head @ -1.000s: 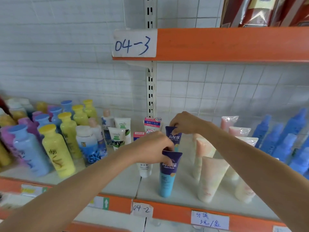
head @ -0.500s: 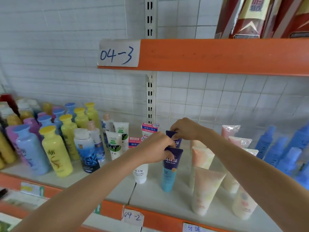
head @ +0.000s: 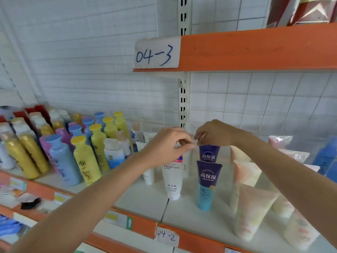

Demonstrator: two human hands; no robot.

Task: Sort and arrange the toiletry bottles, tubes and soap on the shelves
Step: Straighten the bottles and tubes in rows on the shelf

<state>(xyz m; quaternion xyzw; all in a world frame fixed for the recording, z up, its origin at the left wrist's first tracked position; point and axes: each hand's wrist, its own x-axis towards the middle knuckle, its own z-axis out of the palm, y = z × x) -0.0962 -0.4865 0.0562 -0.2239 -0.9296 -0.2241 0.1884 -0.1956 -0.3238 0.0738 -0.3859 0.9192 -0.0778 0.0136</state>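
Right hand (head: 215, 133) is seen curled over the crimped top edge of the rear purple tube (head: 209, 153), which is pinched between thumb and fingertips at the back of the shelf (head: 145, 198). Left hand (head: 167, 147) is held just beside it with the fingers drawn together over the white facial-cleanser tube (head: 172, 181); whether that tube's top is actually pinched cannot be told, since the hand hides the contact. Both purple tubes are stood on their caps, long axis upright, crimped end up and printed face turned toward the camera, the front purple tube (head: 207, 185) directly ahead of the rear one in a single file. These are judged to be light, soft-walled plastic tubes that would dent if squeezed at the middle and tip easily on their narrow caps, so the flat, stiffer crimp at the top is likely the best place to be taken hold of for small corrections, with the lower body near the cap better for lifting. To the right, peach tubes (head: 251, 210) are stood the same way, and yellow and blue bottles (head: 85, 161) are ranked upright to the left.
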